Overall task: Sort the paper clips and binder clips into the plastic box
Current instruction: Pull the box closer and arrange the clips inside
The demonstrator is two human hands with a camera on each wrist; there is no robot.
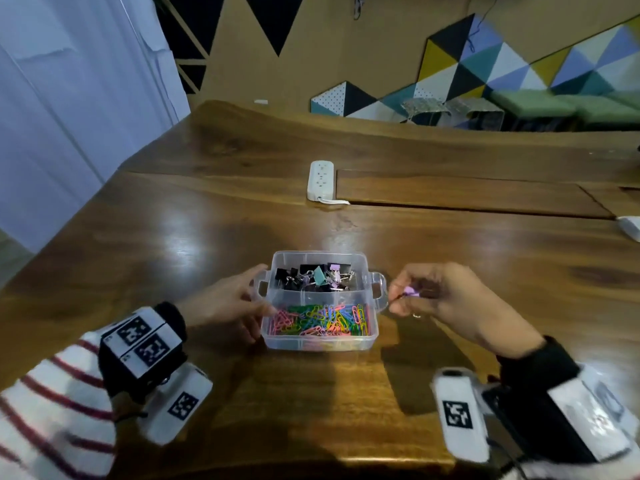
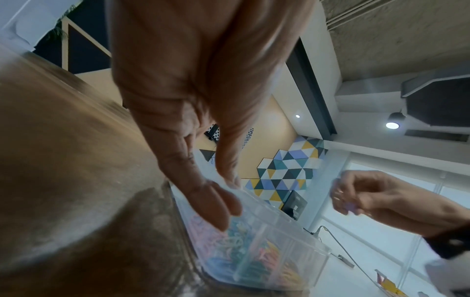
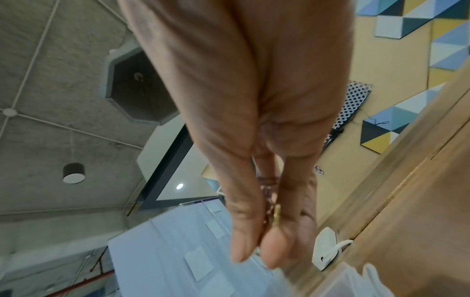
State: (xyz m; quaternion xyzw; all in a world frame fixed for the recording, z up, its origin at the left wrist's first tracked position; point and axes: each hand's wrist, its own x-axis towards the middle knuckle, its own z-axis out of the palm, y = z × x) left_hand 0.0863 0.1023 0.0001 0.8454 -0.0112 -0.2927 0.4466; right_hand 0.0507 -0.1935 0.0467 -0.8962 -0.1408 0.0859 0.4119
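Note:
A clear plastic box [image 1: 371,332] stands on the wooden table near me. Its far compartment holds several binder clips [image 1: 317,277], black, teal and lilac. Its near compartment holds several coloured paper clips [image 1: 322,320]. My left hand [image 1: 235,299] rests against the box's left side, fingers straight, thumb by the left handle [image 1: 260,284]; the left wrist view shows its fingertips [image 2: 223,209] on the box wall [image 2: 279,237]. My right hand [image 1: 446,299] hovers just right of the box's right handle [image 1: 379,289] and pinches a small lilac binder clip [image 1: 410,291]. In the right wrist view the clip is hidden between the fingers [image 3: 262,247].
A white power strip [image 1: 321,180] with a cord lies farther back at the table's middle. A white object [image 1: 630,226] shows at the right edge. A recessed panel [image 1: 467,195] runs across the table behind the box.

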